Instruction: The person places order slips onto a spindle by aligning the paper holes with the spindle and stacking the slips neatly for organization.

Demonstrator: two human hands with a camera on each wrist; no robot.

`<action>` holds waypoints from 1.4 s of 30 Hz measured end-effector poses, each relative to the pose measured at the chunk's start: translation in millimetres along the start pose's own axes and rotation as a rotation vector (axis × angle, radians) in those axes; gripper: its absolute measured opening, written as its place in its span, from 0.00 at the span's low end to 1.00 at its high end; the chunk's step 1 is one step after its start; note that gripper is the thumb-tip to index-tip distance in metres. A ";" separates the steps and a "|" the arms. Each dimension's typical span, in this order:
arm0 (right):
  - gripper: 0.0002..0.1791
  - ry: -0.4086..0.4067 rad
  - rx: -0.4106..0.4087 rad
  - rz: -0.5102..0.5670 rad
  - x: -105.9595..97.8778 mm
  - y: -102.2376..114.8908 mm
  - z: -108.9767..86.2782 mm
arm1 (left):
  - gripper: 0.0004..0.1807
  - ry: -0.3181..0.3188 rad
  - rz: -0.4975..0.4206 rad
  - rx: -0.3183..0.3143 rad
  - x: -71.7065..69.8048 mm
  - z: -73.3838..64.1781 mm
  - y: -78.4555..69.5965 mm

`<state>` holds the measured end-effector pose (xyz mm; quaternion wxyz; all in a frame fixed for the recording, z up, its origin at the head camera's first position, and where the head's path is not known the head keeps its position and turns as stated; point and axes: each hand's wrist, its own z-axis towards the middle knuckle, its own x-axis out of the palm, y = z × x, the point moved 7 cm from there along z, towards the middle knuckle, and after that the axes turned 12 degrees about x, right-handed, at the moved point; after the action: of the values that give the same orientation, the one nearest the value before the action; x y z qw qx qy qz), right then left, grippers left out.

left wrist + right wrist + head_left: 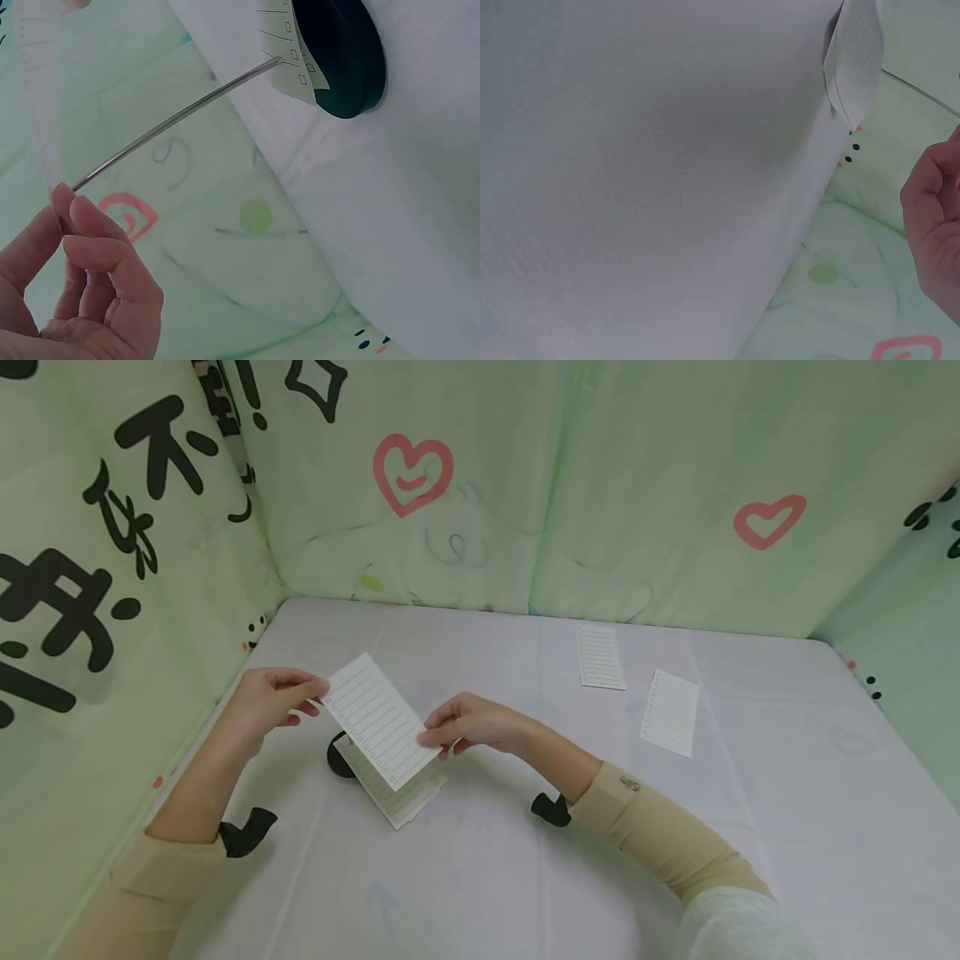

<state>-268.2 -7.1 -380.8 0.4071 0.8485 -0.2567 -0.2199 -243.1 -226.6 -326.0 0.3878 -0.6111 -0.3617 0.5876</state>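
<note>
The step in hand appears to be aligning a ruled sheet (382, 718) with the upright metal rod (172, 124) of a paper holder. The sheet is raised over the holder, near the left edge of the surface (750, 827). The left hand (281, 697) pinches its left corner; the right hand (476, 722) pinches the opposite, right corner. The rod rises from a black base (340, 762), which carries lower sheets (386, 789). In the left wrist view, the rod's upper end meets the left fingertips; whether it already pierces the held sheet cannot be told. Two loose sheets, one near the far edge (600, 657), the other closer (670, 712), lie toward the right edge. If the sheet is being loaded, the next move calls for keeping it taut, centring its margin over the tip and pressing down evenly, fingers clear of the point.
</note>
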 end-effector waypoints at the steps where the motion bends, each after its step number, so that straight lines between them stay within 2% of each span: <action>1: 0.07 0.005 0.006 0.006 0.4 -1.0 1.0 | 0.25 0.011 -0.014 -0.008 0.3 0.8 1.4; 9: 0.06 0.045 0.022 0.031 4.1 -4.4 4.4 | 0.25 0.057 -0.113 -0.041 2.3 4.9 7.0; 13: 0.05 0.059 0.028 0.039 5.6 -6.1 5.8 | 0.20 0.072 -0.150 -0.041 3.0 5.2 8.3; 18: 0.04 0.065 0.026 0.050 6.9 -5.2 6.3 | 0.16 0.067 -0.174 -0.045 2.5 6.1 11.0; 33: 0.04 0.059 0.031 0.065 8.3 -0.6 6.1 | 0.17 0.054 -0.194 -0.060 0.4 6.4 13.1; 42: 0.04 0.045 0.047 0.064 8.5 -2.2 8.0 | 0.08 0.062 -0.273 -0.078 4.6 6.2 16.2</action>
<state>-265.7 -15.7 -388.5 0.3995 0.8540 -0.2797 -0.1814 -249.3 -229.3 -342.6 0.4509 -0.5887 -0.4520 0.4958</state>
